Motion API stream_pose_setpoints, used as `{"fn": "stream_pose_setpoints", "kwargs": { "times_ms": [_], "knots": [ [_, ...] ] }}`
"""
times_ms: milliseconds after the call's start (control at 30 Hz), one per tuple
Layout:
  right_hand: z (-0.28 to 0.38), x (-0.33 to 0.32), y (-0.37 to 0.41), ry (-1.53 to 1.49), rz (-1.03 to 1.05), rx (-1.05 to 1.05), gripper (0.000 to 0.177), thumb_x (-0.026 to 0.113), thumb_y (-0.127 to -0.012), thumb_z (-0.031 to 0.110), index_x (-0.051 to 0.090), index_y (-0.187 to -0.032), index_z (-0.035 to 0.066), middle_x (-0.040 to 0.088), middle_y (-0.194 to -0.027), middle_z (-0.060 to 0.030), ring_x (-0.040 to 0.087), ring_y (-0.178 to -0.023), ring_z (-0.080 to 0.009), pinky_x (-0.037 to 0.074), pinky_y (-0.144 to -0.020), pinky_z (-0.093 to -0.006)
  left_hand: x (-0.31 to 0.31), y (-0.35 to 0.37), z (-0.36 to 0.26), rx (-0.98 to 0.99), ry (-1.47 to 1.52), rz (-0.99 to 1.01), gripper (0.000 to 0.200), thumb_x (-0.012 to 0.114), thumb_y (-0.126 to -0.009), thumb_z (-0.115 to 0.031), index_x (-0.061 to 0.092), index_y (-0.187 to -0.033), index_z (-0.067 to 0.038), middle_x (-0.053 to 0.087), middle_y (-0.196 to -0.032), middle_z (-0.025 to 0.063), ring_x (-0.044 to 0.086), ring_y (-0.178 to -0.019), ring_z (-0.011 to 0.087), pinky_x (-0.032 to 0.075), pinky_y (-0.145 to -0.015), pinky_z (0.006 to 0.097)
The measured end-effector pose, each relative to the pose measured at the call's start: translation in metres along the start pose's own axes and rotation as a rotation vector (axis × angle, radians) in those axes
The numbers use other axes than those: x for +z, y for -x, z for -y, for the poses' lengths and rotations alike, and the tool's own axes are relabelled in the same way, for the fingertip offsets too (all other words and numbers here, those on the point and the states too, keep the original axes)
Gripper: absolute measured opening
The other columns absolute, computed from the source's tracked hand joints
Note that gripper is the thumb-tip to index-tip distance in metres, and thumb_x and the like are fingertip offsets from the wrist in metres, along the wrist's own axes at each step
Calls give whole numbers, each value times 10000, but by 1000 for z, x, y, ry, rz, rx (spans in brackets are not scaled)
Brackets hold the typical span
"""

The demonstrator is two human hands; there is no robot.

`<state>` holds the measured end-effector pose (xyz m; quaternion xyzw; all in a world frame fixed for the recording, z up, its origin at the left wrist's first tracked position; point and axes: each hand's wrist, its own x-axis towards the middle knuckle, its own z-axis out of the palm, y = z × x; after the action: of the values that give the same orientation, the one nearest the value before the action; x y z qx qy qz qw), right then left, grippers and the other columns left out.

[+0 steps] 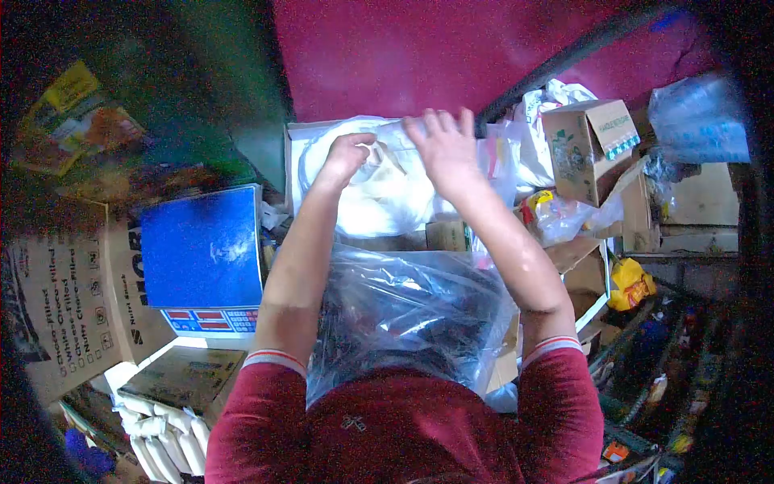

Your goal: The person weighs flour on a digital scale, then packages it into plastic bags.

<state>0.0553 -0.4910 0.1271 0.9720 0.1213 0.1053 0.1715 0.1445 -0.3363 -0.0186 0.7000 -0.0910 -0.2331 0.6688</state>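
A white plastic bag [367, 211] with pale contents lies in front of me, its mouth loosely open and its film crumpled. My left hand [348, 161] is at the bag's upper left, its fingers curled and pinched on the plastic at the opening. Beside them, a tan patch [389, 168] shows inside the opening. Over the bag's right side my right hand [447, 157] is raised with the fingers spread, slightly blurred, holding nothing. Nearer to my body, a clear plastic sheet [403, 298] spreads beneath my forearms.
A blue box [205, 250] stands at the left, beside a printed cardboard carton [64, 298]. White wrapped packets [165, 440] lie at lower left. On the right are a small cardboard box [576, 153], a clear blue-tinted bag [700, 121] and a yellow packet [631, 284].
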Motion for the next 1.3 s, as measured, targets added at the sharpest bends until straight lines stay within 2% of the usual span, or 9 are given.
{"fn": "stream_pose_setpoints", "kwargs": {
  "times_ms": [333,433,567,667,733,867,967,1000,1300],
  "knots": [
    [-39,-14,137,-566,0,642,620,655,-735,79,409,-1303,122,506,-1222,-115,477,-1128,-269,274,-992,-445,-20,32,-100,40,-219,-65,241,594,-795,-36,659,-1026,-20,660,-1002,105,609,-909,184,467,-824,283],
    [-57,10,190,-962,-86,743,705,690,-719,157,360,-1337,86,486,-1250,-163,468,-1150,-281,324,-971,-441,-51,85,-151,39,-33,-92,313,545,-795,2,606,-1101,20,646,-993,108,598,-836,153,475,-731,242],
    [-50,8,242,-1496,-271,903,621,613,-779,22,343,-1338,21,435,-1301,-158,430,-1172,-233,351,-974,-330,-111,155,-188,143,50,-231,484,452,-663,75,569,-1133,50,632,-1014,119,553,-717,125,451,-627,229],
    [-49,7,268,-1390,-313,818,586,613,-787,11,362,-1316,18,423,-1324,-141,422,-1186,-218,321,-1001,-340,-168,184,-187,183,328,-295,435,478,-685,67,594,-1101,23,623,-1031,95,554,-705,130,466,-635,238],
    [-46,14,282,-1350,-315,803,571,612,-788,10,369,-1304,11,437,-1305,-136,433,-1167,-214,320,-996,-337,-178,219,-198,166,192,-474,415,478,-706,68,601,-1098,3,633,-1004,87,559,-702,124,475,-620,240],
    [-34,5,289,-1363,-295,855,565,615,-787,13,374,-1298,9,463,-1262,-127,451,-1130,-213,322,-984,-332,-233,248,-166,169,-40,-561,359,488,-782,29,607,-1119,-8,647,-990,62,576,-713,108,462,-603,213],
    [-32,1,294,-1382,-287,853,573,623,-783,19,374,-1300,13,472,-1242,-126,455,-1117,-216,326,-977,-330,-238,270,-145,126,-233,-673,423,506,-768,7,556,-1188,10,626,-1074,84,596,-924,166,464,-807,273],
    [-33,2,296,-1392,-287,857,576,626,-783,23,375,-1300,15,470,-1246,-127,455,-1118,-218,325,-979,-332,-245,271,-130,73,-332,-709,402,529,-769,-1,584,-1167,-16,645,-1032,80,607,-864,158,472,-782,272],
    [-36,14,304,-1283,-283,830,602,657,-802,100,358,-1316,-3,463,-1264,-135,448,-1145,-222,306,-997,-331,-175,265,-6,324,-684,-801,388,501,-717,8,611,-1088,-14,601,-1086,187,565,-1046,291,419,-924,316]
  ]
}}
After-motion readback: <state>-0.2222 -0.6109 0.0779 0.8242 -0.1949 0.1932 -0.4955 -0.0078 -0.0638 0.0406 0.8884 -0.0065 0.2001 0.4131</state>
